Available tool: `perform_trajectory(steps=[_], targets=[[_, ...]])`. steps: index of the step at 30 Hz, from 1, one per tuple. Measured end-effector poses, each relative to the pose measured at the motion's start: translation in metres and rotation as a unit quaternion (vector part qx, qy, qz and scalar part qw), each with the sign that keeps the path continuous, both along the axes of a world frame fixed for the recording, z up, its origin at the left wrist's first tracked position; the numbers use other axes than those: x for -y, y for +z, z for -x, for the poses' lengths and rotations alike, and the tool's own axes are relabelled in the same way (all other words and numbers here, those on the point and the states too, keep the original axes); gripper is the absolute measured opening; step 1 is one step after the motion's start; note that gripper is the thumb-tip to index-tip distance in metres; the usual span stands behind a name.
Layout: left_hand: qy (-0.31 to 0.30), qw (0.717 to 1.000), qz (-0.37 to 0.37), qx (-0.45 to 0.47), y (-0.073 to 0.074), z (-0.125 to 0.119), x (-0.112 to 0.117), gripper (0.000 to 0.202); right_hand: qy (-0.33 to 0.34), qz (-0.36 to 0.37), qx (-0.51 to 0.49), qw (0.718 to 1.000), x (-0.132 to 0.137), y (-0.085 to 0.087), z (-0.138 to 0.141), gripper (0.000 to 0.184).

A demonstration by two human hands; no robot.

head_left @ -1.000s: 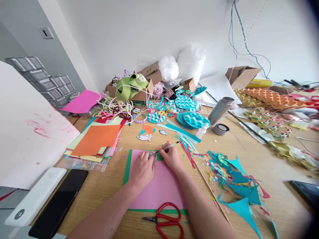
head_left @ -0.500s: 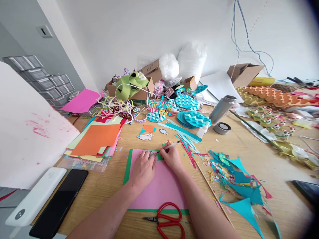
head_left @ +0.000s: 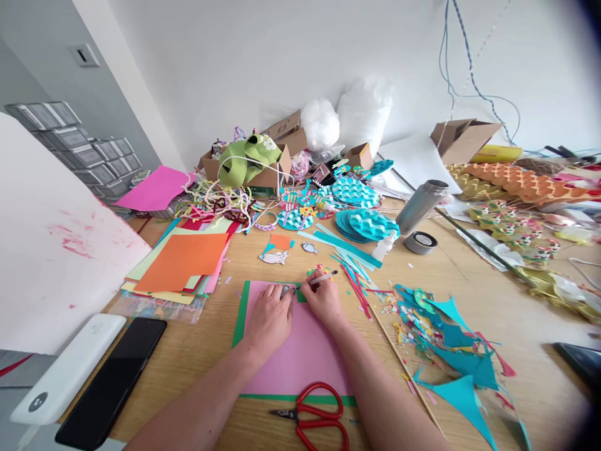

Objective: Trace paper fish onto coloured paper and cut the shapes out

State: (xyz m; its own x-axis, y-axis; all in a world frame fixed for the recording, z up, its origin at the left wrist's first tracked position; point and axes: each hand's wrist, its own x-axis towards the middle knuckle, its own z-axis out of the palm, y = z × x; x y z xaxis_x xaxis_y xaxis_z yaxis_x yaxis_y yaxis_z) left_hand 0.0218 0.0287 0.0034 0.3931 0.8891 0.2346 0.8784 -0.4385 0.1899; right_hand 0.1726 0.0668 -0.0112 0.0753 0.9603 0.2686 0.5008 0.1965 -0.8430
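My right hand is closed around a pen, its pale barrel slanting up to the right and its tip toward my left fingers. Flat on the pink paper lies my left hand, fingertips on a small grey cutout that they partly cover. Between the hands shows a small green paper piece. Under the pink sheet a green sheet sticks out at the left and bottom. Red-handled scissors rest across the near edge of the sheets.
Coloured paper sheets are stacked at left, above a black phone and a white power bank. Fish cutouts lie beyond my hands. At right are a wooden stick, teal scraps and a steel flask.
The pen in my right hand has tilted slightly, and that hand has shifted a little. My left hand stays in place on the paper.
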Motion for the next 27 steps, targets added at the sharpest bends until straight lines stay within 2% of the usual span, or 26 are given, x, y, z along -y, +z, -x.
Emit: perform_trajectory(steps=[27], targets=[[-0.01, 0.999, 0.042, 0.014, 0.0022, 0.0079, -0.0088, 0.042, 0.024, -0.004, 0.034, 0.999, 0.0049, 0.0031, -0.0004, 0.01]])
